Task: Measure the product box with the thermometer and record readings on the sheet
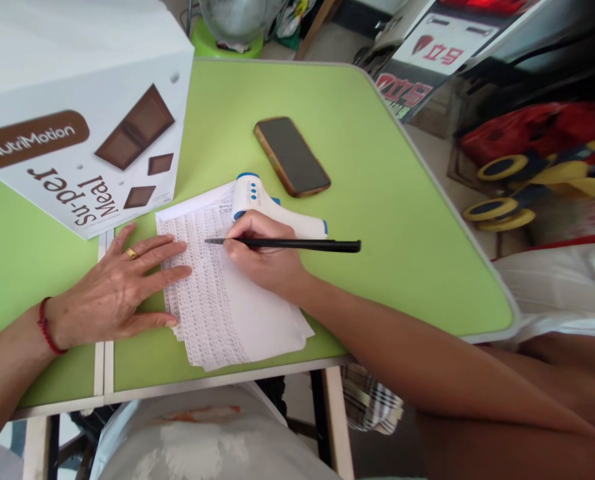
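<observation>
A stack of paper sheets covered in rows of small handwriting lies near the table's front edge. My right hand rests on the sheets, its fingers closed round a black pen with the tip at the writing. Spread flat, my left hand lies across the left edge of the sheets, its fingertips touching the paper. A gold ring and a red bracelet are on that hand and wrist. Just beyond my right hand, a white and blue forehead thermometer lies partly on the sheets, with part of it hidden by the hand.
The green folding table has a seam on the left. A smartphone in a brown case lies behind the thermometer. At the back left stands a large white box printed with chocolate pieces. Bare skin of a limb shows at right.
</observation>
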A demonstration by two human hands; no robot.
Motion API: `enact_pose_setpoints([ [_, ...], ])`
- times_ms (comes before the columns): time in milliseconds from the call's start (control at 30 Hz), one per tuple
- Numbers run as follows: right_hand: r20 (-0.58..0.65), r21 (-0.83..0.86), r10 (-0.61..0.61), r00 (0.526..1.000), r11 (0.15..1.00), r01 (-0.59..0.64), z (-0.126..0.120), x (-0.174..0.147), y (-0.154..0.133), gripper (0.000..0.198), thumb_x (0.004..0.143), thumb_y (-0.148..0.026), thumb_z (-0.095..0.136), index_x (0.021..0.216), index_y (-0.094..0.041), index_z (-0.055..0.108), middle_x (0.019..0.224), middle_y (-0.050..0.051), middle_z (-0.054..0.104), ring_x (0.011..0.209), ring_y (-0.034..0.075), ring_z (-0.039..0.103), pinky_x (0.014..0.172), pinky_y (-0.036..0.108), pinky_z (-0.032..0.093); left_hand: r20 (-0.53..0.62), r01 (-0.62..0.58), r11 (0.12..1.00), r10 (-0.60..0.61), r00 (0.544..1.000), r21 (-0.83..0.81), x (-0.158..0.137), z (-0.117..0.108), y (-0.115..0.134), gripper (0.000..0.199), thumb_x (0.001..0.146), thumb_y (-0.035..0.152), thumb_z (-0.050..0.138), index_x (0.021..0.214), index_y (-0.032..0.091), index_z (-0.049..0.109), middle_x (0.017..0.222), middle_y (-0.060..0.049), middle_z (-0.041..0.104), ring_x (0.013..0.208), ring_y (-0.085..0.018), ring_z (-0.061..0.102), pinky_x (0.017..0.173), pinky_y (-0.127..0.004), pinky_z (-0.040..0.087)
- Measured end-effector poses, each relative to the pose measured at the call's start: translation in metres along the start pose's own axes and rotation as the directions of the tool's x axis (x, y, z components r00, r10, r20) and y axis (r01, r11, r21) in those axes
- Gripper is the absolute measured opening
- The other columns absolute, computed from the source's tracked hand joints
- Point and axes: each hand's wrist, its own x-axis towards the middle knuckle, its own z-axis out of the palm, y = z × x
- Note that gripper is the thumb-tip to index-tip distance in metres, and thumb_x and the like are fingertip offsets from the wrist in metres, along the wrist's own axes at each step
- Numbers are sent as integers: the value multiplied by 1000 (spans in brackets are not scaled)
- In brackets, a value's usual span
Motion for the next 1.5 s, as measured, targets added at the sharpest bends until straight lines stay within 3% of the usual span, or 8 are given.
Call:
enact_pose_setpoints([
  [367,-8,30,-31,999,999,32,1,-1,0,10,71,-12,54,65,-20,52,56,-5,52,48,7,41,46,23,34,3,-9,1000,9,1000,13,0,0,-1,54,98,57,43,136,19,49,150,-17,41,139,-35,38,113,-65,16],
  [767,59,18,-69,996,997,68,1,-1,-2,12,75,-12,57,67,-20,55,59,-5,55,55,9,49,52,25,40,7,9,1000,-9,1000,0,0,0,0,53,98,58,43,136,20,49,150,-16,40,139,-34,37,114,-64,15],
  [1100,87,39,-18,996,999,14,1,-2,-1,11,74,-14,58,66,-20,53,57,-5,53,52,8,46,49,23,37,2,20,999,-20,1000,-42,0,0,0,53,97,57,46,135,21,51,150,-17,41,138,-35,39,114,-66,16],
  [1267,71,56,-56,996,997,52,1,-2,0,14,73,-11,58,65,-20,52,56,-6,52,51,8,45,49,23,37,9,24,999,-23,1000,-46,0,-1,1,53,97,57,47,135,21,50,151,-16,40,138,-35,39,113,-67,16],
  [1500,22,10,-12,1000,1000,11,2,-1,-2,11,72,-13,56,65,-20,53,58,-5,54,52,9,45,49,24,37,6,11,1000,-11,1000,-26,1,0,1,53,98,57,45,135,20,50,150,-17,41,138,-35,38,113,-66,16],
])
